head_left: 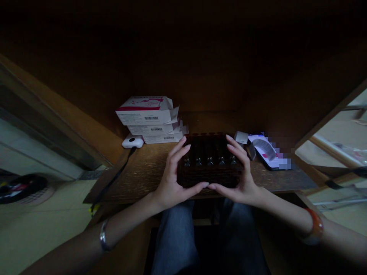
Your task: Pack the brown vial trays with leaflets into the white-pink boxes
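Between my two hands is a dark brown, layered block [210, 173], like a stack of trays, at the front of the wooden shelf. A row of small shiny pieces [210, 160] runs across its top. My left hand [173, 177] is wrapped round its left side, and my right hand [243, 177] curves round the right side. Both thumbs stretch along the near face, their tips almost meeting in the middle. Fingers of each hand lie over the far top corners. What the dark block is made of cannot be made out in the dim light.
White and pink cardboard boxes [147, 117] are stacked at the back left, flaps open. Beside them lies a small white device [132, 141] with a black cable [117, 173]. To the right are a small pale box [241, 137] and a lit phone [266, 151]. Wooden walls enclose the shelf.
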`<control>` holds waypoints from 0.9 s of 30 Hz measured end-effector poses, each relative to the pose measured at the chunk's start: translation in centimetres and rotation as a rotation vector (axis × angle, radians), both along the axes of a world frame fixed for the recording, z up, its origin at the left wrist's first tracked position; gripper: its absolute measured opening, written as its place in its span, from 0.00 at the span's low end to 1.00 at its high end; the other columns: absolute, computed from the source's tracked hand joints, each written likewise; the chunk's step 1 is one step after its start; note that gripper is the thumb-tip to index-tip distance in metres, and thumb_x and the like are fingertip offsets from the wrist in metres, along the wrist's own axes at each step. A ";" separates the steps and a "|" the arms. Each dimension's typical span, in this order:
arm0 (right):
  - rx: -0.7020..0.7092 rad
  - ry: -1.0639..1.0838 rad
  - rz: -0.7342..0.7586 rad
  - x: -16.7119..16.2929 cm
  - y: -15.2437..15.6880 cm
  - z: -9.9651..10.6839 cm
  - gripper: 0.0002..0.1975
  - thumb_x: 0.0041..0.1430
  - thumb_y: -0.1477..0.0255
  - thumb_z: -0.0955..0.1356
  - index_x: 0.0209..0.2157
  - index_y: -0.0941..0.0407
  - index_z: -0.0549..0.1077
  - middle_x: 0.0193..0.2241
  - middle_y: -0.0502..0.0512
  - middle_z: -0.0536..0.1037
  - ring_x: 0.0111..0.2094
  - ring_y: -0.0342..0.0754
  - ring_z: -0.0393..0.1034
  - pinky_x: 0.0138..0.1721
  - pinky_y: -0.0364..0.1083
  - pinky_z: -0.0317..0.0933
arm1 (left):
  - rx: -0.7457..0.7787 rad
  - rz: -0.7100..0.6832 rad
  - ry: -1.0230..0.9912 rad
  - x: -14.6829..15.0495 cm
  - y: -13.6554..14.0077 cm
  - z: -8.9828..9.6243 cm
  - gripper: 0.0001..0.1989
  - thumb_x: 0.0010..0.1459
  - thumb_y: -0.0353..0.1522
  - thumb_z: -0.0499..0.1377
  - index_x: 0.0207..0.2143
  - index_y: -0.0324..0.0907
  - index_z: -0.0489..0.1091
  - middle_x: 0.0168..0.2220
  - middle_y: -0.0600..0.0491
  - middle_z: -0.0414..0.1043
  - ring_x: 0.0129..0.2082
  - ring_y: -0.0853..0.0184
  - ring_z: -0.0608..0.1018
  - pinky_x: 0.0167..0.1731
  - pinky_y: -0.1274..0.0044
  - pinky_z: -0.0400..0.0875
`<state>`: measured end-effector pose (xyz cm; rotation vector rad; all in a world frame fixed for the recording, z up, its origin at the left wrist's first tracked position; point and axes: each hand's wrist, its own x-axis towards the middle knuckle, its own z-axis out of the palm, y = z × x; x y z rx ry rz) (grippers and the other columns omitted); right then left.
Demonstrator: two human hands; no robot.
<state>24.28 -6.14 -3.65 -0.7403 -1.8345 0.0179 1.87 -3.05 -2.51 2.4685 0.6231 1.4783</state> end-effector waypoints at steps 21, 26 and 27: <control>0.029 -0.112 0.061 1.4 0.9 0.0 0.57 0.47 0.62 0.78 0.71 0.47 0.44 0.70 0.63 0.50 0.69 0.66 0.49 0.65 0.69 0.51 | 0.036 -0.008 0.018 0.0 0.7 -0.7 0.59 0.43 0.44 0.75 0.70 0.49 0.44 0.70 0.36 0.47 0.70 0.45 0.56 0.65 0.49 0.56; 0.072 -0.200 0.076 2.3 1.5 0.1 0.60 0.46 0.61 0.78 0.72 0.49 0.41 0.71 0.62 0.48 0.69 0.67 0.47 0.65 0.69 0.52 | 0.079 -0.010 0.028 0.1 1.0 -1.1 0.62 0.42 0.42 0.76 0.71 0.47 0.41 0.71 0.36 0.45 0.70 0.45 0.55 0.65 0.50 0.57; 0.072 -0.196 0.073 2.3 1.5 0.1 0.60 0.46 0.61 0.78 0.72 0.49 0.41 0.71 0.62 0.48 0.69 0.67 0.48 0.65 0.69 0.52 | 0.089 -0.008 0.029 0.1 1.1 -1.1 0.62 0.43 0.42 0.75 0.71 0.46 0.41 0.71 0.36 0.45 0.70 0.45 0.55 0.65 0.50 0.57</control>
